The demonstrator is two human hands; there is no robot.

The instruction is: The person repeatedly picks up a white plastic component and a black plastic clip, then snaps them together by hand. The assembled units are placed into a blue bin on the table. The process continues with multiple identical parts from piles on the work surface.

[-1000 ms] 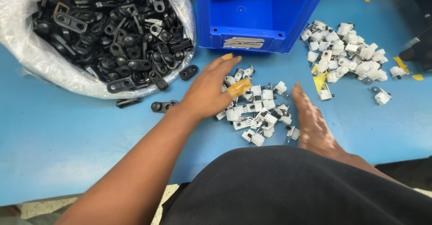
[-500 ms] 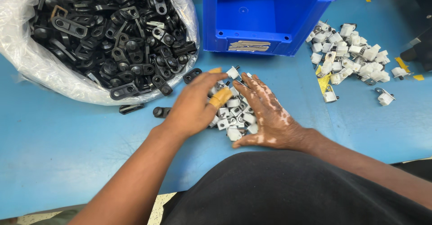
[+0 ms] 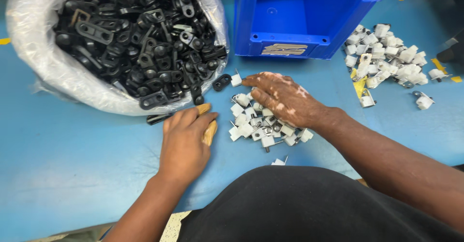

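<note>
On the blue table (image 3: 72, 174), beside the clear bag of black clips (image 3: 135, 39), the right hand (image 3: 285, 99) lies flat, fingers spread, on the small pile of white clips (image 3: 253, 126), gathering them, while the left hand (image 3: 183, 143), fingers loosely together, touches a black piece (image 3: 157, 119); a careful pinch seems needed next.
</note>
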